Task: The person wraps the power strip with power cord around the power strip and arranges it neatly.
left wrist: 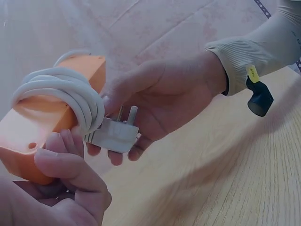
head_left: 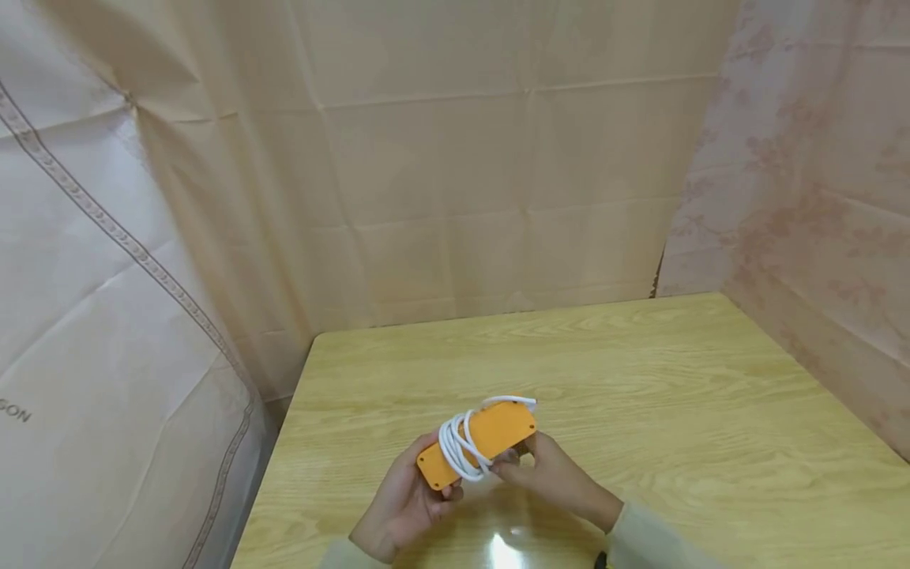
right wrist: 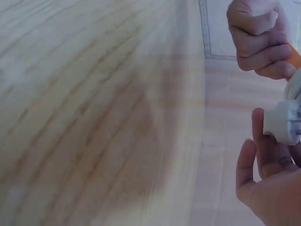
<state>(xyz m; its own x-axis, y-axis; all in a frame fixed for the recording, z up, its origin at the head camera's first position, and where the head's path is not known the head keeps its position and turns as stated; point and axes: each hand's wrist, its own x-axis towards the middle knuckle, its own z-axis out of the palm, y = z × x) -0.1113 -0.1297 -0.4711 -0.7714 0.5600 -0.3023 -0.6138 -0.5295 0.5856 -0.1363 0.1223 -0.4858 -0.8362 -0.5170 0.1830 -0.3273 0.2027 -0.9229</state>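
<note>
An orange power strip (head_left: 503,431) is held over the table, its flat face with corner screw holes turned up. White cord (head_left: 458,450) is wound in several loops around its middle, and a short end sticks out past the far edge. My left hand (head_left: 414,504) grips the strip's near left end, thumb and fingers curled around it. On the other side, my right hand (head_left: 562,480) holds the white plug (left wrist: 113,135) with its fingers under it, close beside the loops. In the left wrist view the plug's metal pins point upward.
The wood-grain table (head_left: 640,379) spreads beneath both hands. Beige cloth (head_left: 498,174) hangs behind it, with a pale cloth (head_left: 92,316) at the left and a floral one (head_left: 825,205) at the right. A black device (left wrist: 260,99) is fixed at the right sleeve.
</note>
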